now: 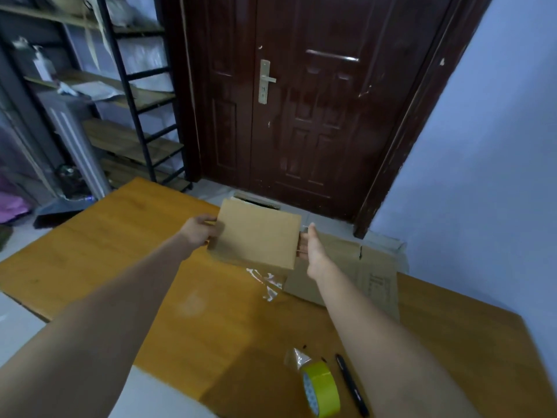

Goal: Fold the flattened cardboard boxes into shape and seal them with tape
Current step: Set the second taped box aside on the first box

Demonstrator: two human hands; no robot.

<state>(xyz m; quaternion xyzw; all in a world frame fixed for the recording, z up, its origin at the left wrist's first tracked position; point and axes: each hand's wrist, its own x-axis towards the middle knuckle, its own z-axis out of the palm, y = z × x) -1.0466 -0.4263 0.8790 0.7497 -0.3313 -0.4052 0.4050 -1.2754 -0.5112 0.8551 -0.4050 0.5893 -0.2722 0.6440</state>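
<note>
Here, both arms reach out over the wooden surface (120, 236), holding a cardboard box (256, 233) up between them, above its far edge. The left hand (200, 229) grips the box's left edge, fingers closed on the cardboard. The right hand (310, 242) clasps the box's right edge, thumb up and fingers tucked behind. Just right of the box, flattened cardboard (361, 276) lies on the surface. Nearer the person than the box sit a yellow tape roll (324, 387) and, just beside it, a black pen (351, 384).
</note>
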